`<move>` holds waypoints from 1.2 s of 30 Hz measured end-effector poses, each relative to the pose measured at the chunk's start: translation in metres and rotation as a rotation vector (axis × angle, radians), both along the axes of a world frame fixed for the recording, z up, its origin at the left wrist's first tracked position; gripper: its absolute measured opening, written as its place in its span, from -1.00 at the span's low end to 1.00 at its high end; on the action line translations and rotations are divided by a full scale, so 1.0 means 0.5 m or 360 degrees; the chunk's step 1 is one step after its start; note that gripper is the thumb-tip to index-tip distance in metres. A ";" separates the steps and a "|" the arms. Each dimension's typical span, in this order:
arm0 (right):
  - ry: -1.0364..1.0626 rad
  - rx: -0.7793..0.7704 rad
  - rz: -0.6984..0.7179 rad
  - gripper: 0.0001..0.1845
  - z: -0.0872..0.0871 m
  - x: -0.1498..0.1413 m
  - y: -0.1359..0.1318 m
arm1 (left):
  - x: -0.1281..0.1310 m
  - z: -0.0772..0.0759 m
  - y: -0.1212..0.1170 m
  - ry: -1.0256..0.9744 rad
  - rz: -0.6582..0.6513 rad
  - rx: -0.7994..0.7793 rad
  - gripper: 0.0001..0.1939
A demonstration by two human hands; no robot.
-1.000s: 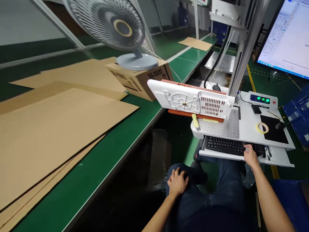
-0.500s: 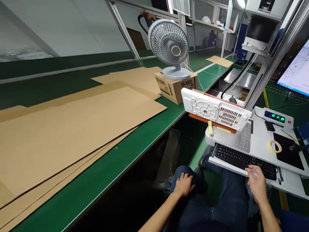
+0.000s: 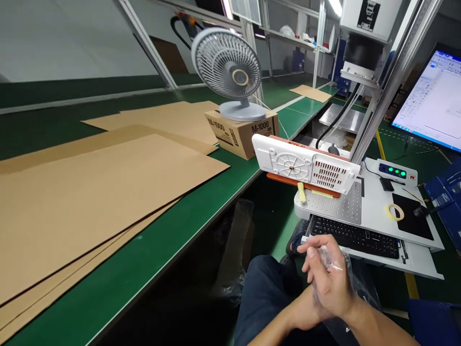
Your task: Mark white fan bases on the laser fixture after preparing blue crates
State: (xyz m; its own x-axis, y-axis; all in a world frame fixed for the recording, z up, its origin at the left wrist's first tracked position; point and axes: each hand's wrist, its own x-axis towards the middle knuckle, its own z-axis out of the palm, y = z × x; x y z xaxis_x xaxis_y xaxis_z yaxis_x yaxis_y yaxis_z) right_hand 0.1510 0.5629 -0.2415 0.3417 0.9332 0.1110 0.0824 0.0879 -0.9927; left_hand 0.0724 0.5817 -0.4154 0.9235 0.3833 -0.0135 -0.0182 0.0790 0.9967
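Note:
My right hand (image 3: 329,281) is raised over my lap, pinching a crumpled piece of transparent plastic film (image 3: 333,263). My left hand (image 3: 306,310) lies under it, touching it, and is partly hidden. Just beyond them is a black keyboard (image 3: 355,238) on a white pull-out tray (image 3: 418,262). Farther on, a white vented plastic panel (image 3: 306,166) on an orange plate (image 3: 302,185) stands tilted over a perforated metal plate (image 3: 336,204). A strip of yellow tape (image 3: 301,193) hangs from the panel's lower edge.
Stacked cardboard sheets (image 3: 101,192) cover the green bench (image 3: 201,206) at left. Behind them, a fan (image 3: 226,69) stands on an M-1000 carton (image 3: 241,132). At right are a machine column (image 3: 382,86), monitor (image 3: 434,98), and tape roll (image 3: 395,212) on a black mat (image 3: 412,216).
My left hand has left my thigh and come together with my right hand, which has risen off the keyboard area with the plastic film. The view has shifted slightly.

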 end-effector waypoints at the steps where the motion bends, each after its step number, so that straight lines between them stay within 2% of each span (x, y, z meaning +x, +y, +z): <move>1: -0.0015 0.0054 -0.0067 -0.66 0.007 0.015 0.000 | -0.013 0.007 0.014 -0.0001 -0.0018 -0.0083 -0.50; 3: -0.0056 0.0154 -0.0256 -0.69 0.013 0.061 -0.002 | -0.050 0.024 0.049 0.0046 0.0010 -0.0227 -0.55; 4: -0.0081 0.0188 -0.0369 -0.69 0.010 0.089 -0.004 | -0.072 0.033 0.068 0.0073 0.0096 -0.0259 -0.55; 7: -0.0139 0.0103 -0.0621 -0.60 -0.032 0.173 -0.017 | -0.145 0.060 0.124 0.0143 0.0383 -0.0246 -0.45; 11: -0.0271 -0.0321 -0.0501 -0.40 -0.127 0.236 -0.050 | -0.220 0.095 0.184 0.0113 0.0685 -0.0216 -0.41; 14: -0.0331 -0.0420 -0.0477 -0.31 -0.162 0.236 -0.071 | -0.252 0.121 0.213 0.0126 0.0897 -0.0131 -0.44; 17: -0.0409 -0.0312 -0.0417 -0.40 -0.137 0.210 -0.076 | -0.270 0.156 0.221 0.0226 0.0897 0.0030 -0.53; 19: -0.0536 -0.0154 -0.0266 -0.55 -0.102 0.180 -0.071 | -0.270 0.184 0.213 0.0272 0.0800 0.0167 -0.60; 21: -0.0654 -0.0064 -0.0030 -0.56 -0.073 0.143 -0.062 | -0.257 0.209 0.198 0.0274 0.0689 0.0315 -0.65; 22: -0.0666 -0.0091 0.0121 -0.43 -0.065 0.122 -0.057 | -0.246 0.219 0.187 0.0251 0.0670 0.0348 -0.66; 25: -0.0494 -0.0331 0.0501 0.31 -0.071 0.062 -0.041 | -0.197 0.230 0.152 0.0063 0.0855 0.0172 -0.62; 26: -0.0416 -0.0389 0.0543 0.47 -0.081 0.046 -0.036 | -0.179 0.229 0.141 -0.0016 0.0933 0.0072 -0.60; 27: -0.0346 -0.0413 0.0541 0.49 -0.092 0.033 -0.030 | -0.163 0.226 0.131 -0.0091 0.0972 -0.0009 -0.58; 28: -0.0286 -0.0407 0.0507 0.40 -0.103 0.026 -0.025 | -0.150 0.224 0.124 -0.0160 0.0963 -0.0061 -0.56; 31: -0.0223 -0.0361 0.0329 -0.19 -0.125 0.041 -0.016 | -0.132 0.217 0.121 -0.0267 0.0822 -0.0075 -0.50; 32: -0.0254 -0.0359 0.0254 -0.32 -0.129 0.057 -0.016 | -0.133 0.216 0.126 -0.0263 0.0829 -0.0049 -0.49; 34: -0.0318 -0.0350 0.0069 -0.38 -0.136 0.098 -0.021 | -0.142 0.213 0.142 -0.0190 0.0930 0.0036 -0.49; 36: -0.0291 -0.0336 -0.0071 -0.33 -0.143 0.139 -0.030 | -0.153 0.207 0.157 -0.0088 0.1010 0.0152 -0.46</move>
